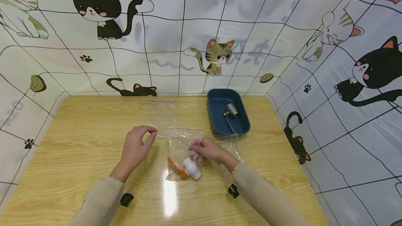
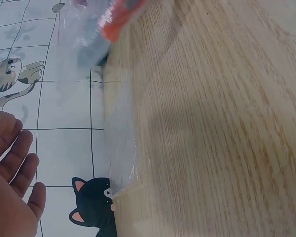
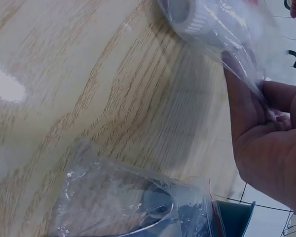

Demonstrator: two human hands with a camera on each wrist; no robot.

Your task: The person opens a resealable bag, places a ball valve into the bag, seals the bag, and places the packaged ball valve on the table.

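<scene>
My right hand pinches the right side of a clear zip bag with a red seal line. Inside the bag lie a white plastic part and an orange part. In the right wrist view the right hand grips the film between thumb and fingers, the white part beside it. My left hand is off the bag to its left, holding nothing; the left wrist view shows that hand with fingers loosely bent. Another clear bag lies under the right forearm.
A blue tray at the back right holds a metal fitting and a thin metal piece with a rod. A flat clear bag lies at the back middle. Cat-patterned cloth walls stand behind and beside the wooden table.
</scene>
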